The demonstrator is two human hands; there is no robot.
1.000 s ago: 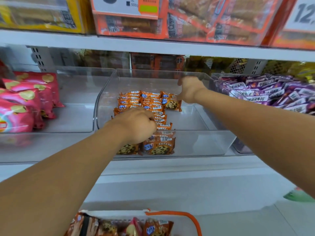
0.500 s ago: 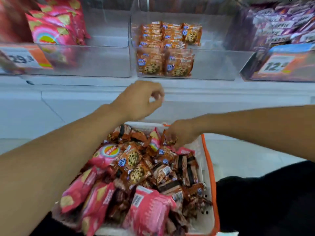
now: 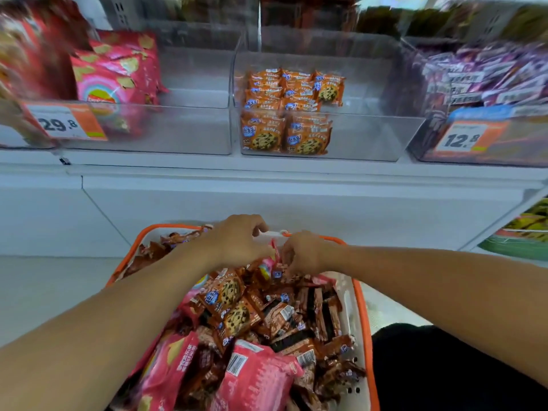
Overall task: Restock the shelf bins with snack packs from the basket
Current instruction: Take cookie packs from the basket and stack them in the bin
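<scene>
Both our hands dig at the basket's (image 3: 363, 315) twelve o'clock end: right hand (image 3: 305, 252) pinches an orange cookie pack (image 3: 277, 274), left hand (image 3: 237, 241) curls, grip unclear. Matching cookie bin (image 3: 370, 137) waits half-empty above.

White shelf front (image 3: 267, 200) above pale floor (image 3: 44, 292)

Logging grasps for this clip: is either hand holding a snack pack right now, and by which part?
Cannot be told. Both the left hand and right hand have fingers curled down among the snack packs in the basket; no held pack shows.
</scene>
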